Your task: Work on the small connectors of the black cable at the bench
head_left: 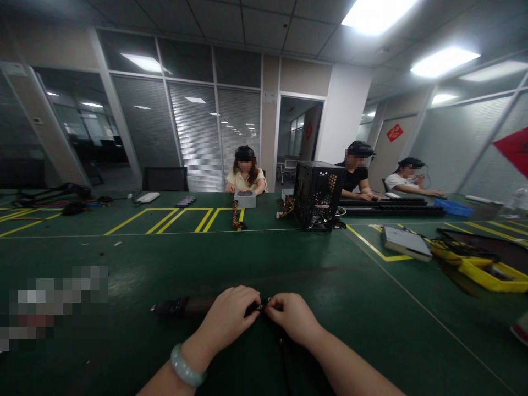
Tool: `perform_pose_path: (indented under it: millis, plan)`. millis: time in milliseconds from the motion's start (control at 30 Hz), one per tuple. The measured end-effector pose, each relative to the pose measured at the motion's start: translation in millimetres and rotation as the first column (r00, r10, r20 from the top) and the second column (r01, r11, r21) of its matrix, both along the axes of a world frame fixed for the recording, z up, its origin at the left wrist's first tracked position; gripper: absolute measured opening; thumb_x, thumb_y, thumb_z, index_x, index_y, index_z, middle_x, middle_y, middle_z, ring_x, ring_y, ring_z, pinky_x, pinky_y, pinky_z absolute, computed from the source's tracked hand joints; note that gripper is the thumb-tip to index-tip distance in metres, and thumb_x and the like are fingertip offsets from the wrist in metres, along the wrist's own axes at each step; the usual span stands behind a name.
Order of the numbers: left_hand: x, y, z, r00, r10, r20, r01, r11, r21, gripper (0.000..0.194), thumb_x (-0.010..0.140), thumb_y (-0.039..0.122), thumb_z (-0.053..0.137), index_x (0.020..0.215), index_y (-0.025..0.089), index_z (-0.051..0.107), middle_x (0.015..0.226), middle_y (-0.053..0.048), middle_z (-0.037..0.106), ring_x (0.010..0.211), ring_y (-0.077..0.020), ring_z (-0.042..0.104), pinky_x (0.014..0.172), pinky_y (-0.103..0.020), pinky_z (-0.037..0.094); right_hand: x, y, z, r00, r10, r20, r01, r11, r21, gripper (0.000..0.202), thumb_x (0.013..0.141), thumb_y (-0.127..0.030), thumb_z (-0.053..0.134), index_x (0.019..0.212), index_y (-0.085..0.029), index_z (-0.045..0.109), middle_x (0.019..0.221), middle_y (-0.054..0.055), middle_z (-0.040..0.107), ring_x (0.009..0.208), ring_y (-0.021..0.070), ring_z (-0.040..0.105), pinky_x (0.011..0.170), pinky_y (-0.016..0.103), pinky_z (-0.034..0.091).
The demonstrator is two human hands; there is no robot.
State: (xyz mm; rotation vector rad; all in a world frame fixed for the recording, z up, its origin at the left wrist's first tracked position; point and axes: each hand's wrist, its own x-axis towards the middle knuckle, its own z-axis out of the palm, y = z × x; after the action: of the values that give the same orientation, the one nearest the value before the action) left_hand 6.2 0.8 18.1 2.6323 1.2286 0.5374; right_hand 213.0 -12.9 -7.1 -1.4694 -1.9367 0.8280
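A long dark rod-shaped thing [175, 307] lies along the green table, its black left end finishing in a small metal tip; I cannot tell its exact kind. My left hand [231, 314] is closed around its right part, with a pale green bangle on the wrist. Close beside it, my right hand [293, 318] is closed in a pinch, fingertips almost meeting the left ones. Between them a small dark piece with a shiny end shows, mostly hidden by the fingers. Below the right hand, a thin dark cable [282, 357] runs toward me.
Across the green table [157, 264] stands a black computer case [319, 195]. A person there handles a grey power supply [246, 199] with wires. Two more people sit at right. A silver flat box [406, 242] and a yellow tray [495, 278] lie at right.
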Motion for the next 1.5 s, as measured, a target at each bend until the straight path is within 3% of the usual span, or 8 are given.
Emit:
perform_pose_path:
  millis: [600,1500]
  plan:
    - [7,6,-11.2,0.999,0.025,0.028,-0.024,0.999,-0.025,0.007,0.082,0.019,0.058,0.087,0.024,0.059,0.089,0.001,0.062,0.085,-0.0187,0.055,0.076,-0.031,0.038,0,4,-8.0,1.0,-0.022,0.018,0.022,0.999,0.024,0.015,0.083,-0.027,0.061,0.08,-0.023,0.075,0.077,-0.002,0.073,0.068,0.0128,0.064,0.06,0.019,0.037]
    - [8,8,-7.5,0.998,0.046,-0.036,-0.048,0.996,-0.069,0.011,0.082,0.025,0.06,0.093,0.025,0.058,0.092,0.001,0.06,0.087,-0.0188,0.055,0.076,-0.03,0.038,3,3,-3.7,1.0,0.0,0.03,0.0,1.0,0.001,0.014,0.082,-0.029,0.062,0.082,-0.023,0.075,0.078,-0.001,0.073,0.071,0.0133,0.064,0.06,0.018,0.039]
